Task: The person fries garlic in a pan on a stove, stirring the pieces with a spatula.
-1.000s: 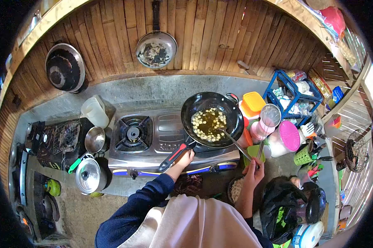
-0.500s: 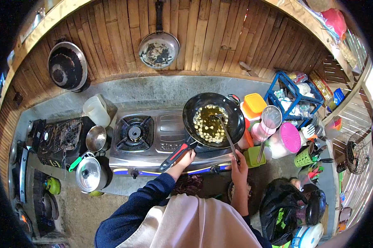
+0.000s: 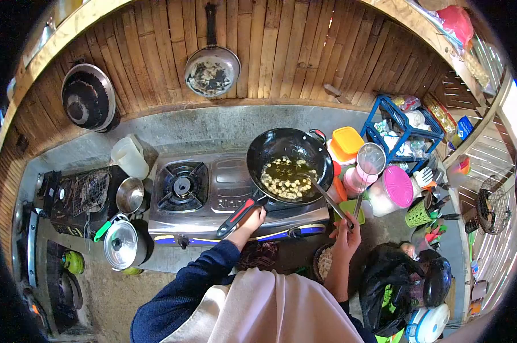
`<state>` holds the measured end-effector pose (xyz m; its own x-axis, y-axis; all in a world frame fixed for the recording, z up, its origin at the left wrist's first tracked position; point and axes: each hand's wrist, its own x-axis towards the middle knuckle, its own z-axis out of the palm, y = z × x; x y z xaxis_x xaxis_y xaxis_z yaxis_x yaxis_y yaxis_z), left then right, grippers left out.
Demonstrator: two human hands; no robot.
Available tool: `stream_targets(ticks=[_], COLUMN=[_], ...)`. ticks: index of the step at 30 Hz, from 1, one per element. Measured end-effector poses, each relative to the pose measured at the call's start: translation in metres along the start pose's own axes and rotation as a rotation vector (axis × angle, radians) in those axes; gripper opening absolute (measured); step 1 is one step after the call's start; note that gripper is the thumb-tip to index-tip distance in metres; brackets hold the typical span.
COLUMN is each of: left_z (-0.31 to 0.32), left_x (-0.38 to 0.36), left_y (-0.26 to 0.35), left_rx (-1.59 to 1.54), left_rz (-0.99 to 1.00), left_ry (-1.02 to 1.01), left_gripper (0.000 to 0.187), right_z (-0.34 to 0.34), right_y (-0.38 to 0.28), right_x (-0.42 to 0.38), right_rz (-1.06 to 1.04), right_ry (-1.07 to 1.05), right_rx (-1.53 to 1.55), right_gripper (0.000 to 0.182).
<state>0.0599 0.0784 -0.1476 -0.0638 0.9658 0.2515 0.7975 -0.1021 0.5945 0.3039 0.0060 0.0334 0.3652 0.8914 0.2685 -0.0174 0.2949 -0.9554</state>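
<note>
Pale pieces [image 3: 287,187] cook in oil in a wok [image 3: 270,147] on the stove [image 3: 224,164], the burner beneath it hidden. The left hand [image 3: 254,218] closes on the wok's handle, fingers mostly out of sight; the right hand [image 3: 345,233] grips a utensil [image 3: 329,201], its tip obscured among the pieces. A forearm partly covers a bowl [image 3: 316,262] below.

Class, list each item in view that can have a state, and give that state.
Wok, on the stove, food inside
Left burner, uncovered
Lidded pot, closed
Saucepan, open
Frying pan, hanging
Pink-lidded container, closed
Long-handled utensil, in the right hand
</note>
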Motion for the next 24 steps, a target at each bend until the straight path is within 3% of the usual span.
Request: stream_targets(ticks=[8,24], left_z=[-0.009,-0.012], left_x=[0.000,-0.002], left_y=[0.010,0.011], left_rx=[0.054,0.044], left_rz=[-0.072,-0.143], left_ry=[-0.075,-0.078], left_gripper=[0.038,0.040], right_z=[-0.010,0.007], right_y=[-0.001,0.038], right_x=[-0.005,-0.010], right_rz=[-0.027,0.048], right_ry=[-0.010,-0.224], right_rx=[0.014,0.069], right_gripper=[0.022,0.026])
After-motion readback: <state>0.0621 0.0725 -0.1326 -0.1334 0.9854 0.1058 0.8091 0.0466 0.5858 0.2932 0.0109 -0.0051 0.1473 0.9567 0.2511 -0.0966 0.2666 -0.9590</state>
